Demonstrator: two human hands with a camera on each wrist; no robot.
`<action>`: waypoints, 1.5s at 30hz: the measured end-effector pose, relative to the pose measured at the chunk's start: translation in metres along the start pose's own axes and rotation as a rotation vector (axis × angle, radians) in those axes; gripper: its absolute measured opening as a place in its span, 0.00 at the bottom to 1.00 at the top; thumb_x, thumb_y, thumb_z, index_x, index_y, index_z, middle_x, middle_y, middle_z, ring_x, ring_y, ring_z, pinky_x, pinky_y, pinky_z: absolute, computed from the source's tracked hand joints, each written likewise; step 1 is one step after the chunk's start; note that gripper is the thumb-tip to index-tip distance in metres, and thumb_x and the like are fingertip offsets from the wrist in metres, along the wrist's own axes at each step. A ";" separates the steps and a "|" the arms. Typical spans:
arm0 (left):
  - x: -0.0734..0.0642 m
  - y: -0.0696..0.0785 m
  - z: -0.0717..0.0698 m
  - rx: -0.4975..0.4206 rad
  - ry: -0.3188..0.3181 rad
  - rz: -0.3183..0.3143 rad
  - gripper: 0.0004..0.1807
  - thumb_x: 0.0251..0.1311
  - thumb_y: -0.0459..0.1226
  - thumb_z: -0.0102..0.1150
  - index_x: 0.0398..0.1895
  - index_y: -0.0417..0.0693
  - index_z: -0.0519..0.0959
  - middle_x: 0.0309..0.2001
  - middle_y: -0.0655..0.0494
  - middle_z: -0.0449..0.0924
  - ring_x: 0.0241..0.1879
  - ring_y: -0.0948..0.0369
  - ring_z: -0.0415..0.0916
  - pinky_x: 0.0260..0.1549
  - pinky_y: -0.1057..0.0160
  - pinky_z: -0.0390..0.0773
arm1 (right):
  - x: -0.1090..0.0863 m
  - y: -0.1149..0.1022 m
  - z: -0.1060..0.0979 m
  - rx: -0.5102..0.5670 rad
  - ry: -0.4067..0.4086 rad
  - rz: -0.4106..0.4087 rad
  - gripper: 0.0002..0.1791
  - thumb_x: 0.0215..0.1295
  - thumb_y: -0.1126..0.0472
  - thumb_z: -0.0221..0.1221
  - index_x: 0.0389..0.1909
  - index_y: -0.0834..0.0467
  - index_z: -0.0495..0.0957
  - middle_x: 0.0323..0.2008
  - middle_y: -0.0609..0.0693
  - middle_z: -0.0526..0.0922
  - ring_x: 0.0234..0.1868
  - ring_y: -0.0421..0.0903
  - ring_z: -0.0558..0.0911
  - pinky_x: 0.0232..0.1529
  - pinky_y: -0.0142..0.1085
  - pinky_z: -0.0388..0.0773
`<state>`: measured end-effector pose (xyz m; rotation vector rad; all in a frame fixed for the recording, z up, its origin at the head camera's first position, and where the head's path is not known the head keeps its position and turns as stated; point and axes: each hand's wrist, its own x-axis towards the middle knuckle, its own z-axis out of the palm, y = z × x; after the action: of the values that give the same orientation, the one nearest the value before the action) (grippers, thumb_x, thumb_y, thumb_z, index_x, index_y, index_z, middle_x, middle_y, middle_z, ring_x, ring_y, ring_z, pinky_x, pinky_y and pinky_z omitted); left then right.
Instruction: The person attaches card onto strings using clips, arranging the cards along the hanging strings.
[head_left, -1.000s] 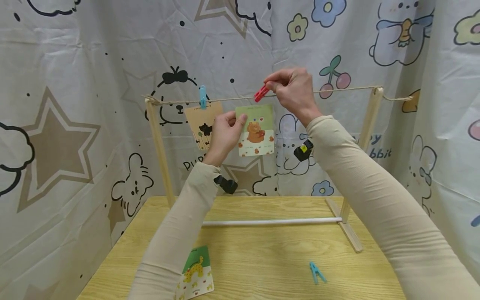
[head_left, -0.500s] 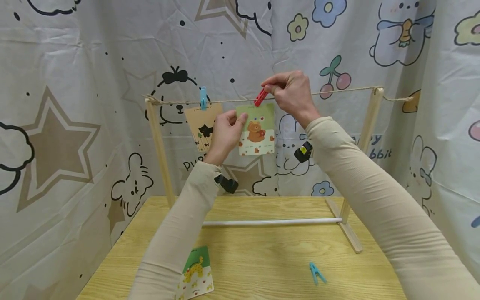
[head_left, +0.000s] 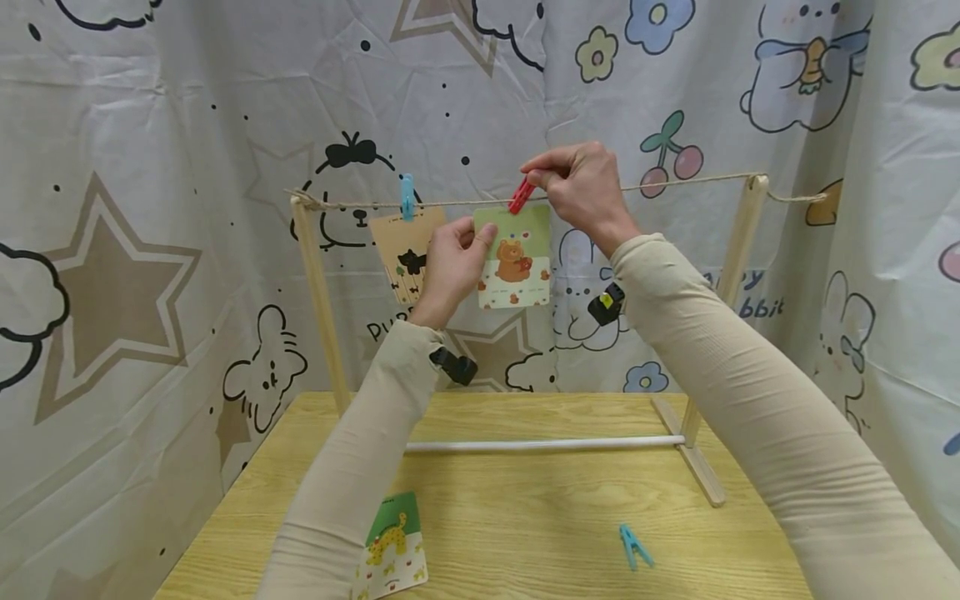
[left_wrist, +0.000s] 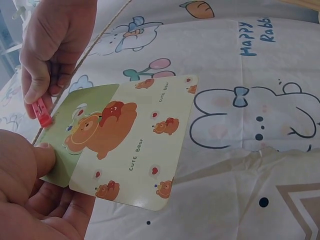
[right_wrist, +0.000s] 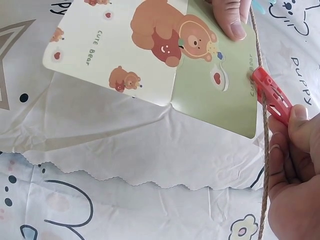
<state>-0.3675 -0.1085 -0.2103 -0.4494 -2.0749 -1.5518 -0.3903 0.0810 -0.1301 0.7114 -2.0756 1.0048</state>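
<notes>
A green and cream bear card [head_left: 514, 271] hangs just under the twine line [head_left: 465, 200], its left edge pinched between thumb and fingers of my left hand [head_left: 453, 267]. Above it, my right hand [head_left: 585, 187] pinches a red clothespin [head_left: 521, 196] by its handle end. In the right wrist view the red clothespin [right_wrist: 271, 92] lies across the twine, its tip at the card's top edge. Farther left, a blue clothespin [head_left: 407, 197] holds an orange card [head_left: 401, 250] with a black cat on the line; my left hand partly covers that card.
Two wooden posts [head_left: 738, 237] carry the twine, joined low down by a white rod [head_left: 540, 445]. On the wooden table [head_left: 510, 517] lie a green leopard card [head_left: 393, 542], partly behind my left sleeve, and a blue clothespin [head_left: 633, 546]. A patterned curtain [head_left: 225, 125] hangs behind.
My right hand has brought the red clothespin down onto the line at the card's top edge. The bear card has risen slightly in my left hand.
</notes>
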 end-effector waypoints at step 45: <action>-0.003 0.000 -0.002 0.028 0.001 -0.002 0.16 0.76 0.48 0.57 0.39 0.46 0.83 0.34 0.52 0.87 0.28 0.62 0.80 0.25 0.66 0.75 | -0.003 -0.005 -0.005 -0.038 -0.188 0.112 0.20 0.75 0.52 0.59 0.62 0.55 0.83 0.51 0.51 0.89 0.46 0.43 0.84 0.44 0.33 0.78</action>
<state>-0.3654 -0.1103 -0.2118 -0.4368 -2.0939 -1.5217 -0.3834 0.0830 -0.1283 0.7002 -2.3134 0.9885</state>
